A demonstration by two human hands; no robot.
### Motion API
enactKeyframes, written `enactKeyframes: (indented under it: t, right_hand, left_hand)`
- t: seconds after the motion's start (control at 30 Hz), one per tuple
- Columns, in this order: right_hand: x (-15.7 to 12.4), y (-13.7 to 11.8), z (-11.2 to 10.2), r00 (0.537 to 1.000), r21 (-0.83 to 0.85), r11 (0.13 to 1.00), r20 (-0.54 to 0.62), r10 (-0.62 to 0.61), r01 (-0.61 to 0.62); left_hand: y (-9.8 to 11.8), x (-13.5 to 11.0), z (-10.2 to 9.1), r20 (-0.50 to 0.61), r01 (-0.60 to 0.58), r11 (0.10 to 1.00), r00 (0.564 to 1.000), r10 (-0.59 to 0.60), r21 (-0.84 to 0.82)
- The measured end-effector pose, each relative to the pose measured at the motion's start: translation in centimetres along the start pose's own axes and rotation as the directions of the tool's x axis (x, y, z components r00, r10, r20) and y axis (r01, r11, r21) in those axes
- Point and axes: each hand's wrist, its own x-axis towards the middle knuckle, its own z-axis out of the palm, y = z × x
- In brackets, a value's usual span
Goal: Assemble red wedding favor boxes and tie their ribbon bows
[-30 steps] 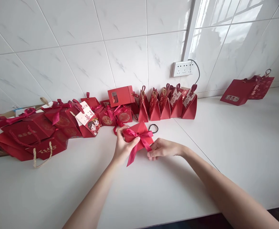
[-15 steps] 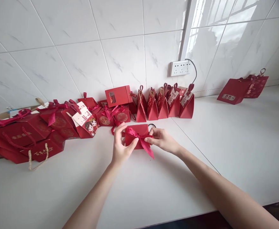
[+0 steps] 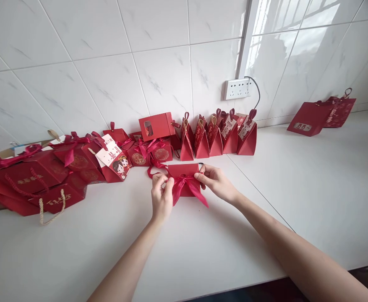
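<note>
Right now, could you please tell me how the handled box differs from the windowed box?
The handled box has a ribbon bow across its front; the windowed box shows a window instead. The handled box is between the left hand and right hand; the windowed box sits atop other boxes. Both are red.

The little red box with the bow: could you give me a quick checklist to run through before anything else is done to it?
1. Bow across the front of the red box: ok.
2. Left hand pinching the bow's left side: ok.
3. Right hand holding the bow's right side: ok.
4. Right ribbon tail hanging free: ok.
5. Bow even on both sides: cannot tell, the hands cover its ends.
6. Hands clear of the bow: not ok.
</note>
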Motion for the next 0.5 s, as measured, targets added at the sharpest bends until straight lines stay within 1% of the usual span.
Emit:
enactKeyframes:
  t: [0.07,0.27,0.4,0.5]
  right_hand:
    - [0.03,-0.03,0.02,1.0,0.022,1.0,0.005,0.006,-0.006]
    - [0.14,0.03,0.19,0.998,0.15,0.987,-0.004,0.067,-0.066]
    - [0.2,0.43,0.17,0.993,0.241,0.963,0.006,0.121,-0.119]
    - [0.25,0.63,0.22,0.992,0.3,0.946,0.009,0.128,-0.125]
  left_hand:
    - [0.07,-0.03,0.19,0.005,0.032,0.999,0.999,-0.032,0.002]
    - [0.03,-0.11,0.38,0.017,0.058,0.998,0.998,-0.058,-0.003]
    - [-0.03,-0.16,0.45,-0.001,0.066,0.998,0.998,-0.066,0.0]
    - [-0.1,-0.18,0.59,-0.015,0.072,0.997,0.997,-0.072,0.004]
